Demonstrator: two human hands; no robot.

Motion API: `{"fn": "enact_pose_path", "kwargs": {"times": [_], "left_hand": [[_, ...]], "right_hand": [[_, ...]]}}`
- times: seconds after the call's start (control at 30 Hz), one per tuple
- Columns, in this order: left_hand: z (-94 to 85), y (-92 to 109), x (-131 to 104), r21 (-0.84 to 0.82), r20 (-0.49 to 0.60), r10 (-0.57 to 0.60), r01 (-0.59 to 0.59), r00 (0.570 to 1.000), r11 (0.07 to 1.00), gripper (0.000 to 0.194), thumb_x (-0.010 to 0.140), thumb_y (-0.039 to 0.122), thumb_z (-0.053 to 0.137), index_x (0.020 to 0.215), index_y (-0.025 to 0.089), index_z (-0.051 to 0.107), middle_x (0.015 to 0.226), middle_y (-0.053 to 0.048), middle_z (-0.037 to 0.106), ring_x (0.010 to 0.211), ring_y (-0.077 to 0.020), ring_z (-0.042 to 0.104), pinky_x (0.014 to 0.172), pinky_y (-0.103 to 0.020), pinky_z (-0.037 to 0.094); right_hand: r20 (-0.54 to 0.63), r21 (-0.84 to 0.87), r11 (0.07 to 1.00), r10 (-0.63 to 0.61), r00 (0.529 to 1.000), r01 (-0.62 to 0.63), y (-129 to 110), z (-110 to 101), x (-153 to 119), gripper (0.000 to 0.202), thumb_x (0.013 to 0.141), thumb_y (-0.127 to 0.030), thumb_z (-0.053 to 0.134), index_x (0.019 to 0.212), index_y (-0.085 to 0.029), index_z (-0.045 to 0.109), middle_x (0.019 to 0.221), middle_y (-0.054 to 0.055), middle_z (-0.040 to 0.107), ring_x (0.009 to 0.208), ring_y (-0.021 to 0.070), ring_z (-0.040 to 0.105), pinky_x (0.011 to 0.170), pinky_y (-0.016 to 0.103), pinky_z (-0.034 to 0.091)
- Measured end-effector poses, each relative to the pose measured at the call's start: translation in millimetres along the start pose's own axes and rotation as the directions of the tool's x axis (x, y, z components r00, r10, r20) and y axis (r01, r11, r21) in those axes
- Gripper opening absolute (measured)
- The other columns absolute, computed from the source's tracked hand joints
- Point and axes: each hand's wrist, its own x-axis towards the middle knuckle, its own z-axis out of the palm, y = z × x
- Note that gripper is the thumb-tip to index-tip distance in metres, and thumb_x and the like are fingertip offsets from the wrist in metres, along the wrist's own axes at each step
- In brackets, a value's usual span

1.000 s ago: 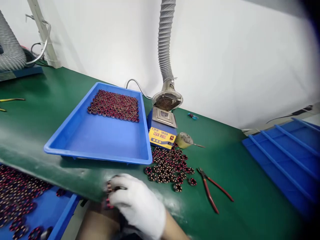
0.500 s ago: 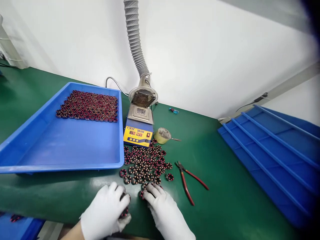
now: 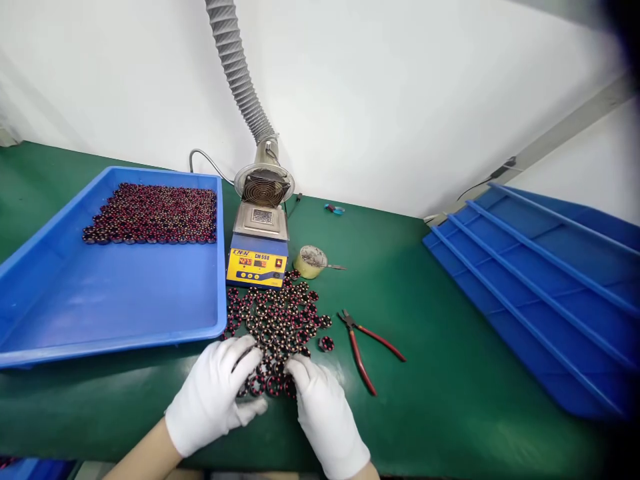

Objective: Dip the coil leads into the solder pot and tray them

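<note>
My left hand [image 3: 215, 390], in a white glove, is at the near left edge of a pile of small black ring-shaped parts [image 3: 275, 327] with pink and copper-coloured dots. Its fingers arch over some rings and its thumb stretches out apart from them. My right hand [image 3: 325, 413], also gloved in white, is at the pile's near right edge. Those fingers are bent together against rings, and the fingertips are partly hidden. Between the hands, several rings [image 3: 273, 385] lie on the green table. One loose ring [image 3: 326, 343] sits to the right.
Red-handled cutters [image 3: 357, 347] lie right of the pile. Behind it stand a blue-and-yellow heated unit [image 3: 257, 267] under an extraction hose [image 3: 237, 67] and a small yellow pot [image 3: 310, 263]. A blue tray [image 3: 135, 293] with many rings is left; a ribbed blue panel [image 3: 530, 300] leans right.
My left hand has moved forward with its rings to the pile, and its thumb has spread. My right hand's fingers have drawn in against the pile's edge. The view has shifted right.
</note>
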Motion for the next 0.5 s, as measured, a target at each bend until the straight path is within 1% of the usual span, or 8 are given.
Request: {"fn": "enact_pose_path", "kwargs": {"times": [0.1,0.17,0.27,0.33,0.37,0.4,0.43,0.5], "left_hand": [[-8.9,-5.1,-5.8,-0.069,-0.119,-0.036,0.028,0.992,0.997,0.047,0.075,0.028,0.061,0.116,0.014,0.044,0.117,-0.014,0.054,0.106,-0.0260,0.053,0.087,-0.041,0.048],[-14.8,-7.8,-8.7,-0.107,-0.142,-0.072,0.057,0.987,0.993,0.040,0.078,0.027,0.059,0.114,0.016,0.046,0.115,-0.012,0.056,0.104,-0.0236,0.054,0.087,-0.039,0.049],[-23.0,-10.4,-19.0,-0.164,-0.174,-0.123,0.095,0.977,0.982,0.029,0.082,0.026,0.056,0.110,0.020,0.050,0.110,-0.008,0.059,0.101,-0.0201,0.056,0.086,-0.035,0.049],[-26.9,-12.5,-32.5,-0.193,-0.189,-0.168,0.132,0.967,0.972,0.023,0.084,0.025,0.054,0.107,0.023,0.052,0.105,-0.005,0.061,0.098,-0.0180,0.058,0.085,-0.032,0.049],[-27.9,-14.1,-41.1,-0.202,-0.184,-0.197,0.159,0.963,0.966,0.021,0.085,0.025,0.053,0.106,0.024,0.052,0.104,-0.004,0.062,0.096,-0.0174,0.058,0.084,-0.031,0.049],[-28.2,-16.4,-50.6,-0.205,-0.171,-0.232,0.195,0.958,0.959,0.020,0.085,0.025,0.053,0.105,0.025,0.053,0.102,-0.003,0.063,0.094,-0.0173,0.059,0.083,-0.031,0.050],[-27.7,-19.4,-60.6,-0.203,-0.156,-0.269,0.235,0.950,0.951,0.019,0.085,0.027,0.053,0.103,0.026,0.054,0.101,-0.002,0.063,0.093,-0.0177,0.059,0.083,-0.031,0.050],[-24.2,-26.6,-80.2,-0.195,-0.140,-0.340,0.311,0.930,0.930,0.018,0.084,0.034,0.053,0.101,0.029,0.056,0.100,-0.002,0.064,0.092,-0.0196,0.061,0.082,-0.034,0.052]], "right_hand": [[-0.055,0.012,1.000,-0.012,0.998,0.012,2.6,2.0,5.5,0.033,0.077,0.001,0.040,0.099,-0.017,0.056,0.099,0.009,0.065,0.079,0.0219,0.062,0.070,0.035,0.052],[-0.097,0.056,0.998,-0.008,0.995,0.014,5.0,2.4,6.1,0.030,0.081,-0.002,0.040,0.101,-0.017,0.055,0.101,0.011,0.063,0.085,0.0218,0.062,0.074,0.035,0.053],[-0.142,0.218,0.976,0.039,0.989,-0.007,12.5,-1.1,0.2,0.024,0.086,-0.010,0.041,0.104,-0.019,0.054,0.107,0.010,0.062,0.095,0.0195,0.061,0.082,0.033,0.051],[-0.178,0.359,0.931,0.136,0.975,-0.065,20.0,-5.9,-7.1,0.020,0.088,-0.015,0.042,0.102,-0.021,0.055,0.108,0.008,0.062,0.098,0.0174,0.061,0.086,0.031,0.050],[-0.184,0.423,0.898,0.217,0.959,-0.123,23.8,-8.3,-10.9,0.018,0.088,-0.018,0.042,0.099,-0.021,0.056,0.106,0.008,0.063,0.098,0.0172,0.061,0.088,0.031,0.049],[-0.170,0.474,0.856,0.317,0.933,-0.205,27.4,-10.2,-14.4,0.017,0.088,-0.021,0.043,0.097,-0.021,0.057,0.105,0.008,0.064,0.098,0.0178,0.061,0.090,0.032,0.048],[-0.125,0.514,0.801,0.426,0.896,-0.309,30.4,-11.2,-17.2,0.016,0.087,-0.024,0.045,0.096,-0.020,0.058,0.104,0.009,0.065,0.097,0.0190,0.061,0.091,0.034,0.047],[0.049,0.562,0.645,0.599,0.799,-0.518,34.1,-10.0,-20.5,0.023,0.084,-0.031,0.047,0.100,-0.019,0.057,0.102,0.011,0.065,0.094,0.0219,0.062,0.089,0.039,0.047]]}}
